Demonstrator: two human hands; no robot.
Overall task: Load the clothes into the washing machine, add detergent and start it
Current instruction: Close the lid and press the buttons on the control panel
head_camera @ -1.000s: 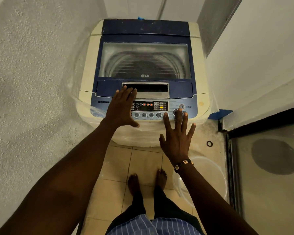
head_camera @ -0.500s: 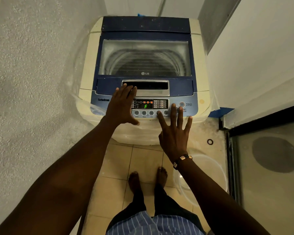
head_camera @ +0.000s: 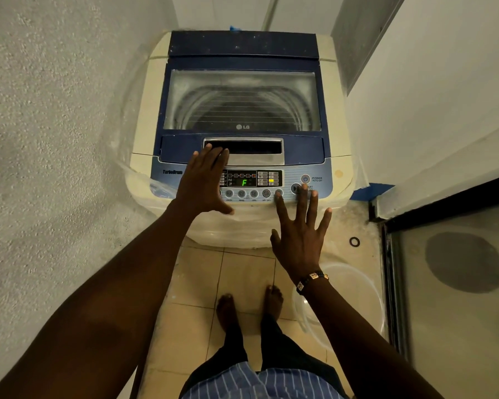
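Note:
A blue and cream top-loading washing machine (head_camera: 339, 110) stands ahead with its glass lid (head_camera: 242, 102) down. Its control panel (head_camera: 288, 180) is lit, and the display (head_camera: 244, 182) shows a green F. My left hand (head_camera: 203, 182) lies flat and open on the panel's left side, fingertips near the lid handle (head_camera: 260, 159). My right hand (head_camera: 300, 234) is spread open at the panel's front edge. Its index fingertip touches a round button (head_camera: 278, 193), and its other fingertips reach below the start button (head_camera: 296, 188). Clothes inside the drum cannot be made out.
A rough wall runs close along the left and a white wall along the right. A clear plastic bowl (head_camera: 357, 286) sits on the tiled floor by my bare feet (head_camera: 249, 306). A dark-framed glass door (head_camera: 458, 283) is at the right. A small black ring (head_camera: 354, 242) lies on the floor.
My right hand shifted left along the panel, its index finger coming onto a round button. The display changed to a green F. My left hand stayed in place.

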